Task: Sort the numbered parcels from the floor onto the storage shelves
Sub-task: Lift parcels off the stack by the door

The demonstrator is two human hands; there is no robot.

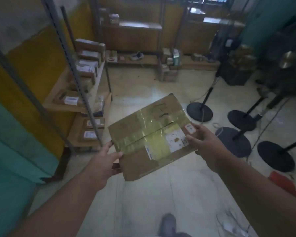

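So there's a person standing in a storeroom holding a flat cardboard parcel [150, 134] out in front of them with both hands, up off the floor [143, 194] and roughly in the middle of the room. The left hand [102, 161] grasps the near left corner, thumb lying on top and the fingers tucked underneath, and the right hand [205, 142] grips the right edge, thumb pressed down just beside a small orange-bordered sticker [189, 128]. The parcel is tilted a bit, with its far corner pointing away. It has shiny yellowish tape [154, 137] running across the top, a white label [176, 139] near the right hand, and something scribbled in dark marker [161, 112] toward the far end, too blurry for me to read. Off to the left is a metal shelf rack [80, 79] with brown boards, and there's a row of other labelled boxes [88, 62] already sitting on it, more on the lower levels near the floor too. Along the far wall there's a low bench-like shelf [135, 59] with a shoe and some small boxes on it. To the right, a bunch of black round stand bases [199, 112] sit on the pale floor with cables snaking between them. Something red [287, 183] lies at the near right edge, and a grey shoe [168, 223] shows at the bottom of the view
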